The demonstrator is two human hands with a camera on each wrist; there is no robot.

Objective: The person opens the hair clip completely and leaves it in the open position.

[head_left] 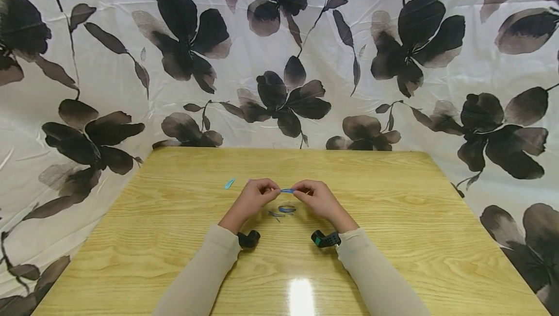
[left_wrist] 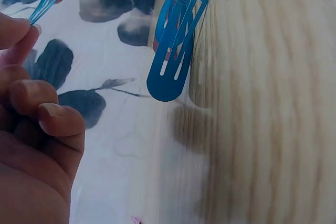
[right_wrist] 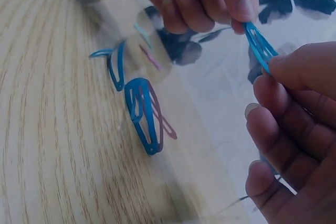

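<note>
A blue snap hair clip (head_left: pixel 287 191) is stretched between both hands above the table. My left hand (head_left: pixel 261 192) pinches one end of it between thumb and index finger. The other end is pinched the same way by my right hand (head_left: pixel 318 198). Below the hands lies a small loose pile of blue hair clips (head_left: pixel 286 209), some overlapping; in the left wrist view a blue clip (left_wrist: pixel 168 77) shows its slotted, rounded body. The right wrist view shows the held clip (right_wrist: pixel 258 45) slightly bent, and a purplish clip (right_wrist: pixel 169 128) among the blue ones.
A light turquoise hair clip (head_left: pixel 229 183) lies on the wooden table (head_left: pixel 393 238), left of the left hand. Beyond the left hand a pink clip (right_wrist: pixel 150 57) shows in the right wrist view. Floral cloth (head_left: pixel 279 39) hangs behind the table's far edge.
</note>
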